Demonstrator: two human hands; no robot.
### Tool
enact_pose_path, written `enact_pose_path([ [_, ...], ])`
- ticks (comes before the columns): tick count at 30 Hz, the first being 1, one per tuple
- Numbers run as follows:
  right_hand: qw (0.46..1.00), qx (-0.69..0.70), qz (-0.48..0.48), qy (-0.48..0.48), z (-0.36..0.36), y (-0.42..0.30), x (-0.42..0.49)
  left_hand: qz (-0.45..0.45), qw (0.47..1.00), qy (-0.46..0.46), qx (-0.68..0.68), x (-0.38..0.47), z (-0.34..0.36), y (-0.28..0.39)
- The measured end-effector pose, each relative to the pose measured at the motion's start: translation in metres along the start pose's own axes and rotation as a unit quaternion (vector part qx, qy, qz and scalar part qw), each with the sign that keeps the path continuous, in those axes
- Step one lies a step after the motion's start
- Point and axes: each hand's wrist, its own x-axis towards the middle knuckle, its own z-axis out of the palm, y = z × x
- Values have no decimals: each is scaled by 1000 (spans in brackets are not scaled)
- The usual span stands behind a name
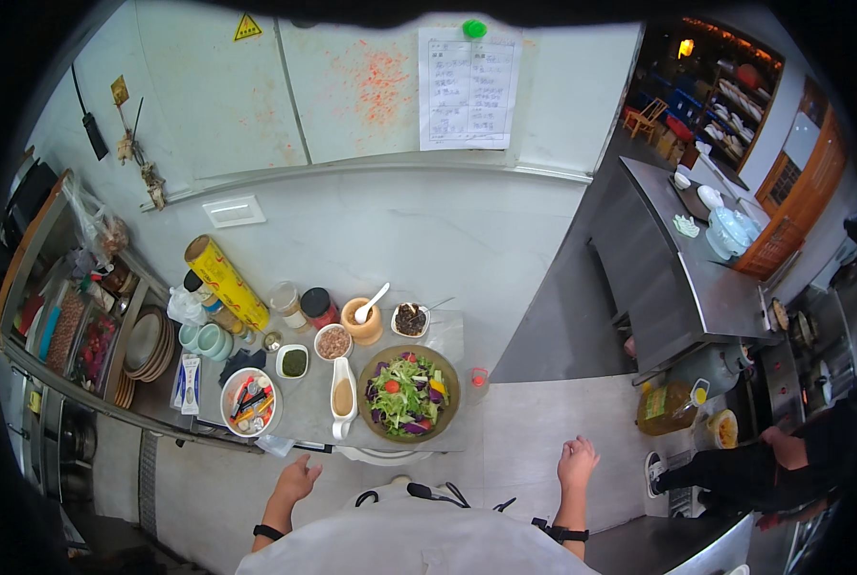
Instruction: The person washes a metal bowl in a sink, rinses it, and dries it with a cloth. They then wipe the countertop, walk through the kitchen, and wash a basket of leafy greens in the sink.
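Note:
My left hand [299, 479] hangs empty in front of the counter's near edge, its thumb and fingers apart. It is nearest to a white bowl [225, 411] of markers and small items, and a clear plastic piece [276, 445] at the edge. Off to the right, over the floor, my right hand [577, 460] is raised with fingers loosely bent and nothing in them. Before me on the grey counter [302, 424] stands a brown-green bowl [451, 413] of leafy salad [407, 395] with tomato pieces. Left of it is a white sauce boat [343, 397] of tan sauce.
Behind the salad stand a wooden mortar [362, 329], a dark-lidded jar [319, 307] and a yellow film roll [227, 282]. Stacked plates [146, 345] fill the left. At right are a steel table [716, 295], an oil jug [671, 408] and another person's legs [723, 467].

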Motion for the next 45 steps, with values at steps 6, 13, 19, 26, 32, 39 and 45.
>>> enact_pose_path([
  [6,999,-19,-9,-31,0,-12,9,-12,998,-39,36,-7,5,-6],
  [13,999,-13,-25,-16,6,-18,16,-27,997,-51,54,-2,14,-18],
  [19,1000,21,-14,8,8,-16,15,-53,995,-71,53,1,38,-60],
  [26,1000,-9,-20,10,12,-8,13,-11,989,-126,71,13,94,-161],
  [32,1000,2,-17,-16,1,-12,8,-107,986,-124,25,-3,141,-223],
  [39,1000,11,-5,-6,0,-19,4,-222,974,-51,-13,-22,156,-233],
  [45,999,25,-28,13,2,-19,-1,-260,965,-21,-30,-26,165,-233],
])
